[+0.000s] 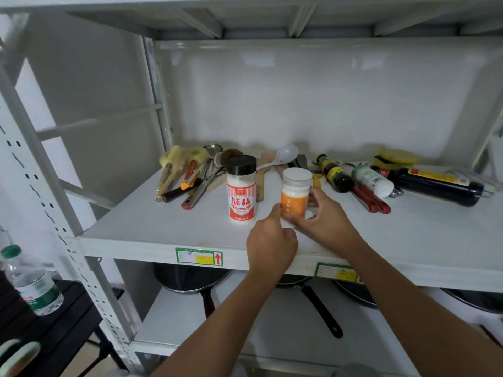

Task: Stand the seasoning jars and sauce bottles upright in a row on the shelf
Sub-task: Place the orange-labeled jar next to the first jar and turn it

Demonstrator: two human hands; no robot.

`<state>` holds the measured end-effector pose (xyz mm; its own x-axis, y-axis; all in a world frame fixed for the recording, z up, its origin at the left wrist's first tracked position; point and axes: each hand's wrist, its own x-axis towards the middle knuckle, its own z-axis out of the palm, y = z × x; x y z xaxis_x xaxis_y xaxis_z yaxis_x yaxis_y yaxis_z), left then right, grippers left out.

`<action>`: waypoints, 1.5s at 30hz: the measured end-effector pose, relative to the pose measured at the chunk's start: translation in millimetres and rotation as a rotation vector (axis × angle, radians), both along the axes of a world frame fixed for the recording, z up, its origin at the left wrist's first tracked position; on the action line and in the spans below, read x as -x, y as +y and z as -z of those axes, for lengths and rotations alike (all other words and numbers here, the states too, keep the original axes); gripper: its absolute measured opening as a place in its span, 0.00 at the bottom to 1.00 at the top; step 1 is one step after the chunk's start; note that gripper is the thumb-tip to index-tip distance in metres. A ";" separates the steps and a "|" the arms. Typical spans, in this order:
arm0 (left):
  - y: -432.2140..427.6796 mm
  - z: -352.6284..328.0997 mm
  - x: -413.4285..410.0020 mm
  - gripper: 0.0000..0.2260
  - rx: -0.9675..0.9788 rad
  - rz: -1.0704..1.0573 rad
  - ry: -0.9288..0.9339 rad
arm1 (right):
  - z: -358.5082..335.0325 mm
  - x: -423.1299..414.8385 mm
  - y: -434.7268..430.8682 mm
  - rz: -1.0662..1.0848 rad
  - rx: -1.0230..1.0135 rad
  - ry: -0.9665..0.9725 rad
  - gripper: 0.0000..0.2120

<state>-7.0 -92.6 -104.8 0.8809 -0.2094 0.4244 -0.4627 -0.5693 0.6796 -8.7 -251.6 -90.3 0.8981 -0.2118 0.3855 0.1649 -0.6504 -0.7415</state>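
On the white shelf [163,227] a black-capped seasoning jar [241,187] with a red and white label stands upright. Just right of it an orange-labelled jar [295,193] with a white lid stands upright. My right hand [324,216] wraps its lower right side, and my left hand [270,242] touches its lower left with the thumb. Further right, three containers lie on their sides: a small dark sauce bottle [336,174], a white jar [372,180] and a large dark soy sauce bottle [435,183].
A heap of utensils [187,175], a white ladle [283,156] and red-handled tools [371,200] lie at the back of the shelf. Yellow sponges [396,157] sit back right. Pans [190,278] rest on the lower shelf. A water bottle [31,281] stands at left.
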 end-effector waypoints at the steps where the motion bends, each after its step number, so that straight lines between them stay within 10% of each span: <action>1: 0.1 -0.3 1.0 0.27 -0.004 0.000 -0.001 | -1.1 0.7 1.9 0.021 0.044 -0.004 0.32; 45: -6.1 -0.9 2.5 0.27 -0.015 -0.120 0.058 | -3.0 -0.1 1.4 -0.104 -0.005 0.102 0.30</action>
<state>-9.6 -98.6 -103.8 0.9229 -0.1068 0.3698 -0.3508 -0.6288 0.6939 -8.6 -250.2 -87.3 0.9498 -0.1169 0.2903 0.1551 -0.6297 -0.7612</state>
